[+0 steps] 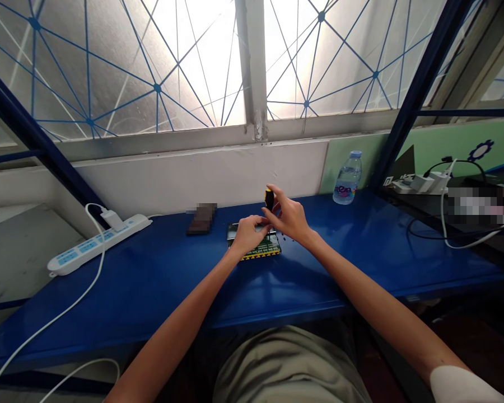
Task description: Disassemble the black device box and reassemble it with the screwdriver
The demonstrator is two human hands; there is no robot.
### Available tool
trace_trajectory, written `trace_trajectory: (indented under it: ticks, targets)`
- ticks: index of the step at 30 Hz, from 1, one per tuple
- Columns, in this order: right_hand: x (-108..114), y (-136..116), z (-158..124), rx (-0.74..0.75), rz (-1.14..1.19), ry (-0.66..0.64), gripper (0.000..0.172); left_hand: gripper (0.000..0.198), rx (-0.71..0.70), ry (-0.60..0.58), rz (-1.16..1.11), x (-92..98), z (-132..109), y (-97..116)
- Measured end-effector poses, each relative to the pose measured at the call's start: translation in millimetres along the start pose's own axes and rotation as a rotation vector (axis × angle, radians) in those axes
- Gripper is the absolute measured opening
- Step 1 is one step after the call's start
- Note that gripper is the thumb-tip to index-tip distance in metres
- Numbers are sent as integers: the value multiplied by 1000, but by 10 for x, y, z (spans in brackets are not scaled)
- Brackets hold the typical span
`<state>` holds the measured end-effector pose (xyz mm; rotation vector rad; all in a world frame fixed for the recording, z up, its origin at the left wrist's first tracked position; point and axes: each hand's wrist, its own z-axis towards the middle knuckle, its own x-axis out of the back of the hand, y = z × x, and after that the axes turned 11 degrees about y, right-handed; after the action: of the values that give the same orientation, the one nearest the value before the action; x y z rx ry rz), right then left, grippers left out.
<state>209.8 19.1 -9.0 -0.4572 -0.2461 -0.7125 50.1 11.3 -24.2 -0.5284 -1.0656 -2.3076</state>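
Observation:
In my right hand (292, 215) is a screwdriver with a black and yellow handle (269, 198), held upright over a green circuit board (260, 250). My left hand (250, 234) lies across the board's left and upper part. Its thumb and fingers come together near the screwdriver's shaft; what they pinch, if anything, is hidden. The board has a yellow-marked front edge and a pale strip along the back, partly covered by my hands. A few tiny dark pieces (284, 237) lie just right of the board, too small to name.
The board rests on a blue table (159, 296). A dark flat object (202, 218), partly pixelated, lies left of it. Further left is a white power strip (98, 245) with a plugged-in cable. A water bottle (348, 178) stands back right, and chargers and cables (434, 182) lie far right.

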Motion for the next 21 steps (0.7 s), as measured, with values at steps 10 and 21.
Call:
trace_trajectory:
  ticks: [10, 21]
  targets:
    - [11, 6, -8, 24, 3, -14, 59, 14, 71, -28, -96, -49, 18, -42]
    - [14, -6, -8, 12, 15, -33, 58, 24, 67, -53, -118, -59, 18, -58]
